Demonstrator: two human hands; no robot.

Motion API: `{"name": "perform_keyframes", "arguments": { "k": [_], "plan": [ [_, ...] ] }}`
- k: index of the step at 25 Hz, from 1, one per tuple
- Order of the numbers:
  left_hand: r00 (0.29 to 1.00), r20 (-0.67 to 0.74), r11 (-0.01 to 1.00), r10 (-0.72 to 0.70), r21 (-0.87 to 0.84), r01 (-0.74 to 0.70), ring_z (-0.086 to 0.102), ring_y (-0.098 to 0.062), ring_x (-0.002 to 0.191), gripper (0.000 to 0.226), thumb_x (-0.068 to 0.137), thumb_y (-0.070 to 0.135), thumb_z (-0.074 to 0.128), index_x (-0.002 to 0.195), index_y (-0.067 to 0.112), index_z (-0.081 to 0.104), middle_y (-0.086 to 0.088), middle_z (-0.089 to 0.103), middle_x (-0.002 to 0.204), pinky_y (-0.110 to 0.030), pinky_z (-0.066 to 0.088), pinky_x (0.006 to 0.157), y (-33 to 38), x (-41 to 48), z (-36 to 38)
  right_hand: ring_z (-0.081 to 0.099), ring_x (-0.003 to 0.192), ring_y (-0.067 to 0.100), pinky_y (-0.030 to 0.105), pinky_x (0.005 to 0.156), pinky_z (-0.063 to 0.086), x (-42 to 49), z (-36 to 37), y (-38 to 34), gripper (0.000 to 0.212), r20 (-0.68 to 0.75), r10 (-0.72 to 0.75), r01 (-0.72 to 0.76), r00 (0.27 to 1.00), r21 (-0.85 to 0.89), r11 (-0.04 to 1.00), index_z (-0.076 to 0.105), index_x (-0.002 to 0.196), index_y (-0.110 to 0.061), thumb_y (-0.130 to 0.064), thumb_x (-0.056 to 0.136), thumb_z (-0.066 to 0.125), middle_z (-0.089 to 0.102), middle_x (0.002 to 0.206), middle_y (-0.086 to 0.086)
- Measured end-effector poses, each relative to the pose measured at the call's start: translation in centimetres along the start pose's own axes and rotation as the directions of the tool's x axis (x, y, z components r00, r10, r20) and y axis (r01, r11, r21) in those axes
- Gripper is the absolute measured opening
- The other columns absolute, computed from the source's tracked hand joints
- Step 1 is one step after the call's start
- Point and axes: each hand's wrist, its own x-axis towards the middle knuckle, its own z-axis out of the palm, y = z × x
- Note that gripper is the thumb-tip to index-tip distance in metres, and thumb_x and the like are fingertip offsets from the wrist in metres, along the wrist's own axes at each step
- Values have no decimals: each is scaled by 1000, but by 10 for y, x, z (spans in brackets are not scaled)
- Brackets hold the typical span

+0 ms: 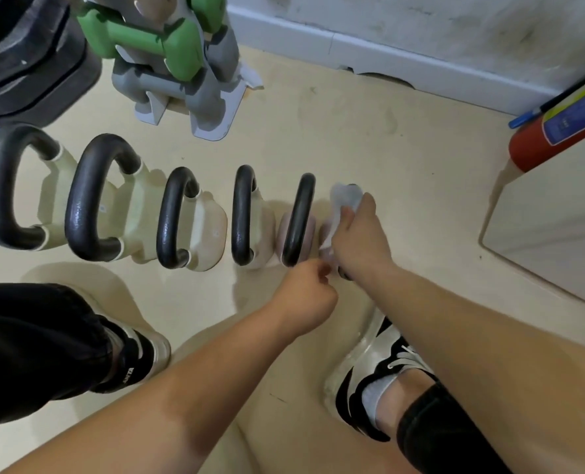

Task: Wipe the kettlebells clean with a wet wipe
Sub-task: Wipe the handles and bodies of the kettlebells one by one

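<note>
A home workout corner: kettlebells (pixel 195 217) lined on the floor (pixel 369 138), beside a dumbbell rack (pixel 181 73).

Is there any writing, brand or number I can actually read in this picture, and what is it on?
"ANTA": white letters on the black heel of the left shoe, seen sideways.
Blue label on the red cartridge tube: it carries print, but too blurred to read.
Small round marks on the cream kettlebell bodies: too small to read.
Nothing else legible.

My right hand (pixel 359 234) presses a wet wipe (pixel 344 200) on the last kettlebell (pixel 347 271) in the row. My left hand (pixel 306 295) is curled just beside its handle.
</note>
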Motion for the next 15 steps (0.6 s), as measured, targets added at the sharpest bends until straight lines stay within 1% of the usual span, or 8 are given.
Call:
{"name": "perform_keyframes", "arguments": {
  "k": [2, 4, 6, 8, 10, 12, 13, 15],
  "plan": [
    [1000, -2, 1000, -1, -10, 1, 55, -17, 68, 22, 81, 1, 46, 87, 7, 66, -11, 66, 80, -27, 43, 61, -4, 0, -1, 48, 128, 32, 43, 100, 44, -33, 8, 19, 63, -10, -45, 44, 999, -76, 996, 8, 156, -20, -32, 102, 39, 44, 145, 12],
    [1000, 11, 1000, -20, -16, 20, 50, -18, 66, 21, 79, -1, 46, 88, -1, 64, -9, 60, 74, -28, 40, 61, -7, 0, -5, 38, 136, 30, 45, 107, 39, -57, 14, 29, 72, -32, -44, 39, 999, -131, 991, -3, 158, -24, -27, 101, 40, 35, 149, 11],
    [1000, 6, 999, -20, -30, 20, 58, -23, 73, 24, 80, -1, 48, 92, 0, 68, -8, 66, 81, -35, 48, 65, -9, 1, -10, 38, 135, 29, 45, 106, 38, -60, 19, 27, 68, -87, -23, 11, 996, -131, 991, -1, 157, -24, -27, 102, 38, 35, 149, 9],
    [999, -20, 998, -30, -59, 29, 68, -27, 87, 28, 84, 0, 49, 98, 8, 72, -13, 73, 94, -39, 57, 77, -9, 2, -14, 49, 125, 30, 43, 95, 44, -42, 18, 14, 54, -145, 17, -32, 989, -97, 995, 16, 151, -21, -29, 102, 38, 43, 144, 8],
    [998, -32, 995, -53, -83, 50, 69, -31, 96, 28, 85, 2, 50, 102, 10, 71, -19, 71, 104, -37, 57, 79, -11, 5, -15, 58, 107, 32, 39, 78, 45, -7, 11, -5, 34, -148, 66, -85, 987, -123, 989, 35, 131, -16, -25, 99, 42, 55, 127, 8],
    [997, -12, 993, -75, -91, 74, 69, -31, 96, 27, 86, 4, 52, 103, 15, 69, -18, 70, 107, -34, 57, 78, -14, 6, -12, 58, 93, 33, 37, 68, 44, 30, 2, -26, 10, -12, 88, -88, 996, -227, 970, 46, 100, -11, -17, 92, 48, 57, 100, 8],
    [997, -8, 992, -80, -94, 79, 69, -29, 94, 26, 86, 5, 52, 102, 18, 69, -16, 69, 107, -35, 58, 79, -16, 7, -11, 57, 87, 31, 38, 67, 49, 45, -3, -35, 6, 65, 105, -85, 992, -256, 963, 46, 84, -12, -13, 90, 49, 55, 86, 7],
    [996, -4, 991, -92, -103, 91, 69, -28, 94, 25, 86, 6, 52, 100, 18, 68, -14, 69, 107, -36, 59, 81, -16, 5, -9, 58, 83, 29, 41, 78, 58, 69, -10, -43, 21, 170, 176, -137, 969, -219, 966, 44, 71, -15, -11, 91, 49, 49, 75, 5]
  ]
}}
